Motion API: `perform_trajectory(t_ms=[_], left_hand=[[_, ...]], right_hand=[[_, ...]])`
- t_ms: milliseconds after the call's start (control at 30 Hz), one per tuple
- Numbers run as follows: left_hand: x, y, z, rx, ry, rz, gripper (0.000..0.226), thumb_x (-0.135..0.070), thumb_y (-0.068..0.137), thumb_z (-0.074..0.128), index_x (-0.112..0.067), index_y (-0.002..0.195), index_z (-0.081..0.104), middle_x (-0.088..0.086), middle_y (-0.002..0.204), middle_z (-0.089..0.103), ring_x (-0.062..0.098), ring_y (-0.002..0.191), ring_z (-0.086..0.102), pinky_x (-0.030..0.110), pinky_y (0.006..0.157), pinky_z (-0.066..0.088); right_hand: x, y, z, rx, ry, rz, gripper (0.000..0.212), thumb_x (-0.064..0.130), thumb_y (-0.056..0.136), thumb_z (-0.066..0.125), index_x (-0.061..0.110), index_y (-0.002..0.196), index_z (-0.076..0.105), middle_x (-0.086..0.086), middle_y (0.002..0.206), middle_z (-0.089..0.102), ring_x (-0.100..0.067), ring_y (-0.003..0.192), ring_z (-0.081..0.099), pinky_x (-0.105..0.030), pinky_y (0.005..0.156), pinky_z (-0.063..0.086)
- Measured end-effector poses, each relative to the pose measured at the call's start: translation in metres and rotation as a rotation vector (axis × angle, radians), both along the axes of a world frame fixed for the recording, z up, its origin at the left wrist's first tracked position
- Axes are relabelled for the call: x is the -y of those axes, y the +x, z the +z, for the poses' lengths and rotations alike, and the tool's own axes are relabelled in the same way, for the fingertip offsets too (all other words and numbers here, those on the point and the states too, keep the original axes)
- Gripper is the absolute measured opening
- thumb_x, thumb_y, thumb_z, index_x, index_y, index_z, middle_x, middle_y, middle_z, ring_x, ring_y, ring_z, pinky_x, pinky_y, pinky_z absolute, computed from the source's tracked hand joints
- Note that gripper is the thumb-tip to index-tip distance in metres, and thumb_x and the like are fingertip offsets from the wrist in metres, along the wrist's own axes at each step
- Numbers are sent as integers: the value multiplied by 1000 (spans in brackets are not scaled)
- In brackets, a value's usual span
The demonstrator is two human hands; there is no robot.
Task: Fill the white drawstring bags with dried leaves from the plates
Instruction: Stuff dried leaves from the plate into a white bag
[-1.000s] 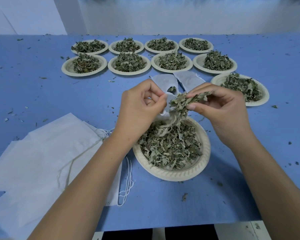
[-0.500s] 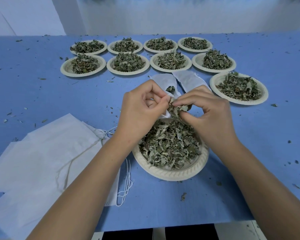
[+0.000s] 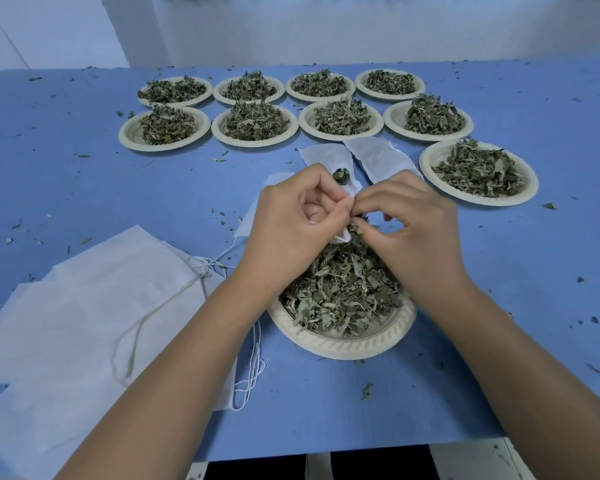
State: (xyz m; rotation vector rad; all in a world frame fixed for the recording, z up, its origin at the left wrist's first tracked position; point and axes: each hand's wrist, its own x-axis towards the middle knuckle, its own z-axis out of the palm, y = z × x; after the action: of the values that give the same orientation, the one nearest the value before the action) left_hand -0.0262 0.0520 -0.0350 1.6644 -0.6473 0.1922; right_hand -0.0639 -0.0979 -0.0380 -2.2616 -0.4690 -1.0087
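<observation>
Blue tabletop (image 3: 84,188) — left hand (image 3: 291,233) pinched the mouth of the white drawstring bag (image 3: 343,235) above the near plate (image 3: 343,345); right hand (image 3: 418,233) pinched dried leaves (image 3: 358,231) into it. Filling step — another pinch seemed due next

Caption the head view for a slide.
Left hand pinches a white bag above the near plate; right hand feeds in leaves.

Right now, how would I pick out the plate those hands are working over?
On the blue table, eight far plates stand in two rows, a ninth to their right. The nearest plate sits apart, under the left hand and right hand; only it has the white cloth beside it.
</observation>
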Motion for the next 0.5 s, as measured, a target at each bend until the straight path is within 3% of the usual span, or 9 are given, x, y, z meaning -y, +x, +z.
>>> perform_trajectory(t_ms=[67,167,233,333,467,500], left_hand=[[0,0,0,-2,-4,13,12,-6,89,67,-8,79,60,9,56,59,40,48,51,29,50,53],[-3,5,1,-37,-35,104,16,-9,88,68,-16,77,61,-8,56,60,11,47,53,20,50,44],[-4,6,3,-56,-64,139,16,-9,89,68,-17,76,61,-12,56,58,0,47,50,12,50,39],[-5,4,6,-69,-102,108,17,-8,89,68,-15,76,60,-10,55,58,-1,45,49,11,49,38],[-5,0,7,-69,-77,-6,17,-7,90,67,-15,77,60,-5,55,61,8,46,53,27,45,46],[-4,0,7,-74,-70,-13,16,-7,90,67,-15,77,60,-6,54,61,6,46,53,26,45,47]], right_hand=[[2,0,2,-31,-30,-2,11,0,75,75,7,83,76,2,85,72,-19,77,52,-20,71,41],[8,-3,8,-39,30,34,14,14,81,75,15,95,73,8,95,68,-18,91,53,-28,88,38],[10,-6,12,30,56,38,10,24,90,62,19,93,70,13,95,65,-13,96,52,-36,93,32],[5,-9,10,-17,-29,89,35,30,96,41,16,93,72,14,98,67,-13,110,52,-40,97,23],[2,-4,0,-196,-263,98,44,38,98,32,16,81,66,18,79,58,-17,130,43,-36,104,15],[2,-3,-1,-209,-277,98,43,40,98,34,16,80,65,19,77,56,-16,131,42,-37,105,14]])
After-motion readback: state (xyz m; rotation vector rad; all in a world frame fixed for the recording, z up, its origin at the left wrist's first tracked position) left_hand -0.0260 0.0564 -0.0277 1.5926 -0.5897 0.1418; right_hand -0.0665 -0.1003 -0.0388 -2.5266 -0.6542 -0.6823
